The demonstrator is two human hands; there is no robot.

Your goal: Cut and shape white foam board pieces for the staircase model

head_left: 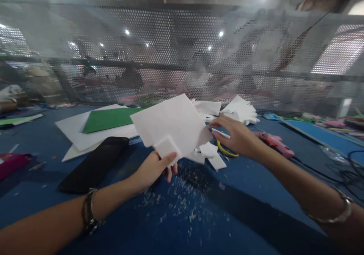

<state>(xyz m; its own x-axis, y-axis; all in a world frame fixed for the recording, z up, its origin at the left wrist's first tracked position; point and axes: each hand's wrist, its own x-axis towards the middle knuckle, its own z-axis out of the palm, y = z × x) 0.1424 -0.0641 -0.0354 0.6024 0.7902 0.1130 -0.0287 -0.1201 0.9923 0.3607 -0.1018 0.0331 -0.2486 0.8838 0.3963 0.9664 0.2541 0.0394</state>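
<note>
My left hand (155, 169) is closed, its thumb pinching a small white square piece (166, 147) against a large white foam sheet (170, 124) that it holds up above the blue table (241, 194). My right hand (237, 135) reaches past the sheet's right edge and closes on a thin white stick-like tool (222, 133), just above yellow-handled scissors (226, 150). Small white offcuts (212, 154) lie under the sheet, and white shavings (182, 202) are scattered on the table below my left hand.
A black slab (95, 164) lies at left beside a green sheet (109, 119) on white sheets. A pink glue gun (274, 143) with cable lies at right, a pile of white pieces (240, 110) behind. A perforated metal screen (182, 54) closes the back.
</note>
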